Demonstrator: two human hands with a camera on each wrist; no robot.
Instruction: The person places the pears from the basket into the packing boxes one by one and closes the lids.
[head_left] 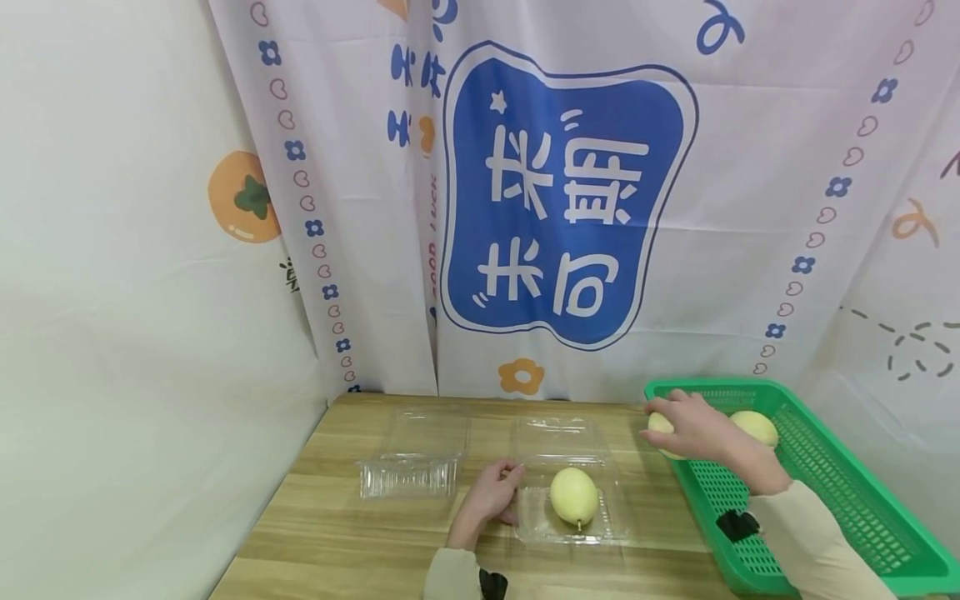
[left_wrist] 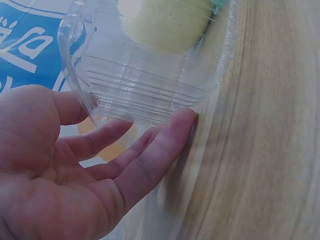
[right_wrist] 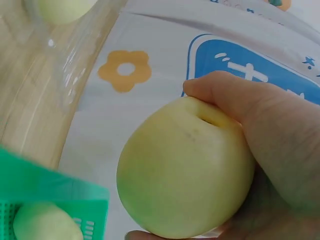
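A pale yellow pear (right_wrist: pixel 185 170) is gripped by my right hand (head_left: pixel 693 429), thumb over its top, above the back left rim of a green basket (head_left: pixel 817 408). My left hand (head_left: pixel 491 493) is at the left side of an opened clear plastic box (head_left: pixel 528 529). In the left wrist view, loosely bent fingers (left_wrist: pixel 145 165) touch or nearly touch the box's ribbed wall, without curling round it. Another pear (head_left: pixel 574 496) lies in this box, stem toward me. In the basket rests a further pear (head_left: pixel 756 427), partly behind my right forearm.
Left of my left hand, a second opened clear box (head_left: pixel 408 479) stands on the wooden table (head_left: pixel 330 517). Behind the table hangs a printed white curtain (head_left: pixel 375 333). A white cloth wall (head_left: pixel 150 375) borders the left side.
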